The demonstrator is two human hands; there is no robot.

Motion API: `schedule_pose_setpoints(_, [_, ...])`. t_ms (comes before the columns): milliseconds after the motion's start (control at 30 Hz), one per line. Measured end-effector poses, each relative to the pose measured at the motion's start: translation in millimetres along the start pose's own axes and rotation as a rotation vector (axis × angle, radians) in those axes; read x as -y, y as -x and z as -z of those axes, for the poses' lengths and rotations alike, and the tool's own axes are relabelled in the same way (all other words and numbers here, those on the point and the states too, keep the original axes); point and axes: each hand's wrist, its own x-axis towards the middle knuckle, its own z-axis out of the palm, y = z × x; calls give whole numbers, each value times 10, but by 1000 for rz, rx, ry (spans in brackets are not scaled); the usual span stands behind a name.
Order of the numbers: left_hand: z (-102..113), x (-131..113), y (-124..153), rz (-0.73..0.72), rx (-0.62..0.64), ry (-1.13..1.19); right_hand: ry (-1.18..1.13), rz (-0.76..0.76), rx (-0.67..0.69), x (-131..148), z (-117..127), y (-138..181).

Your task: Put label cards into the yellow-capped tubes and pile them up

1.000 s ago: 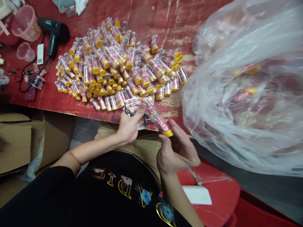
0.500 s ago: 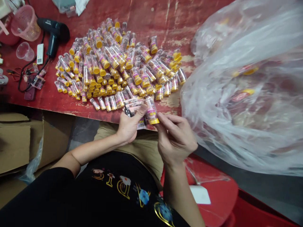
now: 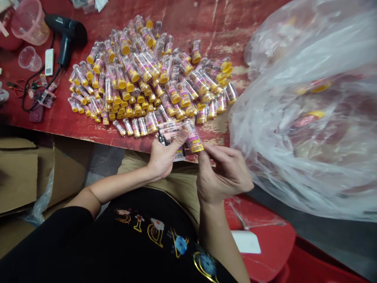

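My left hand (image 3: 163, 155) is closed, its thumb pressed on a stack of pink, black and clear printed plastic pieces (image 3: 170, 131), possibly shrink sleeves. Beside that thumb is a small clear tube (image 3: 193, 135) with a pink-and-yellow label and a yellow end, tilted. My right hand (image 3: 222, 169) pinches this tube near its yellow end between thumb and fingers. Whether the left fingers also touch the tube, I cannot tell. Just beyond both hands, a large pile of similar yellow-capped tubes (image 3: 132, 74) lies on the red table (image 3: 218, 35).
A big clear plastic bag (image 3: 294, 157) with wrapped items bulges at the right. On the left lie a heat gun (image 3: 66, 35) with its cord, a pink basket (image 3: 31, 21) and a clear cup (image 3: 29, 59). Cardboard boxes (image 3: 20, 177) stand below left; a red stool (image 3: 273, 239) is lower right.
Both hands have shifted slightly right in view with the tube and the printed pieces. The tube leans more, its yellow end farther right. The view itself has moved a little.
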Motion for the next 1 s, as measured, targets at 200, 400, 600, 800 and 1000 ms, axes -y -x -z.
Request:
schedule_pose_setpoints(200, [62,-7,-5,33,-37,-6,17,28,8,4,-48,30])
schedule_pose_setpoints(400, [243,-96,-32,-19,-63,23,-98,57,145,8,-132,79])
schedule_pose_setpoints(600, [470,-196,44,-89,-119,35,-206,54,283,101,-244,144])
schedule_pose_setpoints(800, [1382,-635,-8,-226,-457,-159,-297,67,345,41,-226,303])
schedule_pose_setpoints(1000, [2082,-1147,-303,-316,-488,-655,-276,-59,347,-131,-136,312])
